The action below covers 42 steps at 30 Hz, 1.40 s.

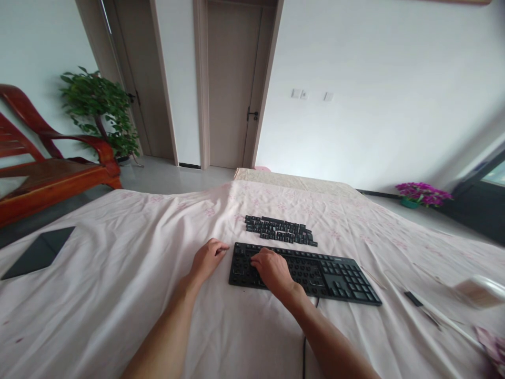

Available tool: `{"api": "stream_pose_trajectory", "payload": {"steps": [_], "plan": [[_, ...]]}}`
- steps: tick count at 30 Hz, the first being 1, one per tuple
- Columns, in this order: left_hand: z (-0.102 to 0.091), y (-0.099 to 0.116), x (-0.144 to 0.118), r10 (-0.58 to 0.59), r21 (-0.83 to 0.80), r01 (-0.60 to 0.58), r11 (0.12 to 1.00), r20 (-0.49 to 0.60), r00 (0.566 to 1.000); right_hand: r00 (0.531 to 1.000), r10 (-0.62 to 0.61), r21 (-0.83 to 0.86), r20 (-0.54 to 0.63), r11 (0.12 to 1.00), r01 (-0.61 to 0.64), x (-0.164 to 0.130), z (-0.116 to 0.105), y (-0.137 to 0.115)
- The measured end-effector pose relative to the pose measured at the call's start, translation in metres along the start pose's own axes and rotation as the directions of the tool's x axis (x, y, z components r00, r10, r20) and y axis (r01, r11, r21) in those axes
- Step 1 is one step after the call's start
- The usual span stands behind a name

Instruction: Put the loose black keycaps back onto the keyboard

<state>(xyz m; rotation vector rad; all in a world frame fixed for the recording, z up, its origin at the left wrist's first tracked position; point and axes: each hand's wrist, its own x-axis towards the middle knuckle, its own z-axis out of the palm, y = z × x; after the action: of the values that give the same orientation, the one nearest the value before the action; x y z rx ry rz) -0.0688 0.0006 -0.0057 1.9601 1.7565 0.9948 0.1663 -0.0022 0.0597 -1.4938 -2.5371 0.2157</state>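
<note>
A black keyboard (327,273) lies on the pink floral sheet (118,273), with most keycaps gone from its left and middle sections. Several loose black keycaps (280,230) are laid out in rows just beyond it. My right hand (272,269) rests on the keyboard's left part, fingers curled down onto the key area; whether it pinches a keycap I cannot tell. My left hand (207,258) lies on the sheet beside the keyboard's left end, fingers loosely curled, fingertips close to the frame's corner. The keyboard cable (304,347) runs toward me.
A dark tablet (39,251) lies at the sheet's left edge. Thin sticks, a small black tool (414,299) and a white object (479,290) lie at the right. A red wooden chair (51,168), a potted plant (98,110) and doors stand behind.
</note>
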Motion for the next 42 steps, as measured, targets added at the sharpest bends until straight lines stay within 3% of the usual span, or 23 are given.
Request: {"api": "stream_pose_trajectory", "payload": {"steps": [20, 33, 42], "plan": [[-0.003, 0.006, -0.001, -0.035, 0.005, 0.035, 0.999, 0.005, 0.999, 0.999, -0.002, 0.166, -0.037, 0.986, 0.008, -0.001, 0.008, 0.011], [-0.001, 0.002, 0.0, -0.018, 0.012, 0.018, 1.0, 0.002, 1.0, 0.998, -0.061, -0.12, -0.02, 0.991, 0.058, -0.004, 0.006, 0.0], [-0.002, 0.005, 0.0, -0.039, 0.013, 0.039, 0.999, 0.014, 0.999, 0.994, -0.013, -0.008, -0.113, 1.0, 0.013, 0.008, 0.005, 0.006]]}}
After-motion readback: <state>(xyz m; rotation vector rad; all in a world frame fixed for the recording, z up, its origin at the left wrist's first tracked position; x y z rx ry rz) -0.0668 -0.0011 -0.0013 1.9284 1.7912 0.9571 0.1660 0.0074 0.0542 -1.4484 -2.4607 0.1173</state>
